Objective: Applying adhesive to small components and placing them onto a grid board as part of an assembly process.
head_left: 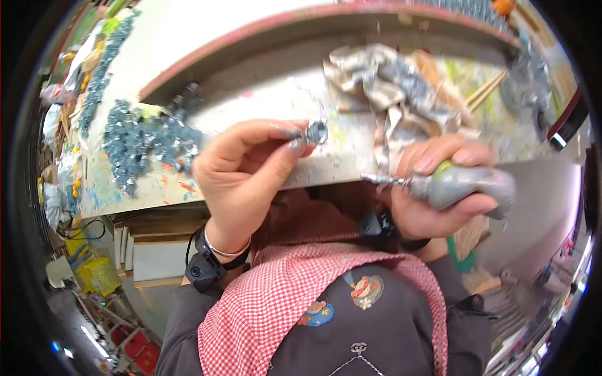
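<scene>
Apparently steady for now. Left hand point(235, 166) narrow: thumb and fingertips pinching a small blue-grey piece point(317, 131), held just inside the desk's point(157, 188) near edge. Right hand point(417, 216) wrapped round a grey bottle-like tool point(473, 186), its thin metal tip point(384, 180) pointing left, along that edge and apart from the piece.

Likeliest trouble: a drop. Only fingertips grip the piece; a slick surface or a twist could send it over the near edge, onto the checked apron point(251, 301). Second: a stray squeeze, if the tool dispenses anything (can't tell), would dribble on edge or apron. Third: the crumpled cloth point(389, 84) reaches toward the near edge close by the tip; a careless sweep might snag it. Loose pile point(122, 147) by the left edge: a stray elbow could scatter it.
</scene>
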### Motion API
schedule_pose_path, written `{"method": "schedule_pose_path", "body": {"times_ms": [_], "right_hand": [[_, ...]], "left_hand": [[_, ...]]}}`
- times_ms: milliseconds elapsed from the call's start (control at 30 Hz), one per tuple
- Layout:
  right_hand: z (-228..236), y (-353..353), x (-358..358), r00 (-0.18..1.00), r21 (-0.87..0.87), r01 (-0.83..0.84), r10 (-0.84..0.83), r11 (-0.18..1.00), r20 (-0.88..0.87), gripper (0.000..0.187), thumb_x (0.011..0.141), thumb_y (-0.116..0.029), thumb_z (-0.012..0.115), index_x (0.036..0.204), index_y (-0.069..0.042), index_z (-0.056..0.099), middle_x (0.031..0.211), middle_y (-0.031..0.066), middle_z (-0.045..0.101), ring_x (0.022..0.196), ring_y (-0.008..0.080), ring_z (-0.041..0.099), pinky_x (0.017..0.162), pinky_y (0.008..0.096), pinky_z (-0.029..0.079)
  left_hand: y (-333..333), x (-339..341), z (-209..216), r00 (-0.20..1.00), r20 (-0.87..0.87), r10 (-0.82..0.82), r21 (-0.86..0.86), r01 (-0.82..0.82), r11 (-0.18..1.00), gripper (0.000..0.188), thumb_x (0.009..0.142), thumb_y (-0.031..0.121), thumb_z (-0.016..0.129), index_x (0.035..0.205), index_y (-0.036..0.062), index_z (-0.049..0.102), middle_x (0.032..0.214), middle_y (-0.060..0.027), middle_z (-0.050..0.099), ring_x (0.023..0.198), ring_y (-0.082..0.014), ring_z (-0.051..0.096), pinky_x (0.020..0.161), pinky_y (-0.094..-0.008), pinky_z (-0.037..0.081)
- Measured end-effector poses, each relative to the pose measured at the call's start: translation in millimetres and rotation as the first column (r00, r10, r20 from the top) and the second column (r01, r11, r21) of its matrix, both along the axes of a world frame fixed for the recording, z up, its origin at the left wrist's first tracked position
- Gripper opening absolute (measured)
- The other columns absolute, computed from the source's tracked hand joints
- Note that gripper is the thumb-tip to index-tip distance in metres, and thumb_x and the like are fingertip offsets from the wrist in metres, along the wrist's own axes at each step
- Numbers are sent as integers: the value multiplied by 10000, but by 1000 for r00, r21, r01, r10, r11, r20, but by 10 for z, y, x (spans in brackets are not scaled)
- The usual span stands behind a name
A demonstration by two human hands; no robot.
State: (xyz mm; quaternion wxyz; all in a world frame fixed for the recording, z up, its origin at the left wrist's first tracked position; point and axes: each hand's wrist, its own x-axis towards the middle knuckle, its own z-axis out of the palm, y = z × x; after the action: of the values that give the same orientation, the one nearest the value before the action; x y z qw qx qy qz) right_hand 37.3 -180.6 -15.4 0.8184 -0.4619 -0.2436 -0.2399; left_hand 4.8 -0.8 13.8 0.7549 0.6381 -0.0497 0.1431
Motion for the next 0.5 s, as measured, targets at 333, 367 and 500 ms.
{"method": "schedule_pose_path", "body": {"times_ms": [333,367,500], "right_hand": [[110,-27,-142,989,48,43,-35,998,-147,441,901,-479,374,941,-40,387,710,111,471,459,124,403,406,210,363],[135,-41,-145,992,47,19,-13,999,-126,441,903,-476,371,942,-36,385,709,112,472,450,118,398,400,203,356],[217,-107,-138,998,29,33,-31,999,-54,440,906,-471,365,942,-33,383,707,115,476,455,115,400,397,195,350]], "left_hand": [[30,9,104,996,-82,22,-136,-33,990,188,731,-136,599,841,-1,528,859,-99,625,834,-176,620,766,-303,522],[51,26,153,998,-54,32,-139,-40,989,186,735,-133,597,845,-2,526,865,-109,627,829,-176,621,762,-301,524],[207,187,364,998,31,50,-2,-50,999,158,754,-113,588,865,-20,525,857,-131,634,801,-179,629,743,-291,529]]}}
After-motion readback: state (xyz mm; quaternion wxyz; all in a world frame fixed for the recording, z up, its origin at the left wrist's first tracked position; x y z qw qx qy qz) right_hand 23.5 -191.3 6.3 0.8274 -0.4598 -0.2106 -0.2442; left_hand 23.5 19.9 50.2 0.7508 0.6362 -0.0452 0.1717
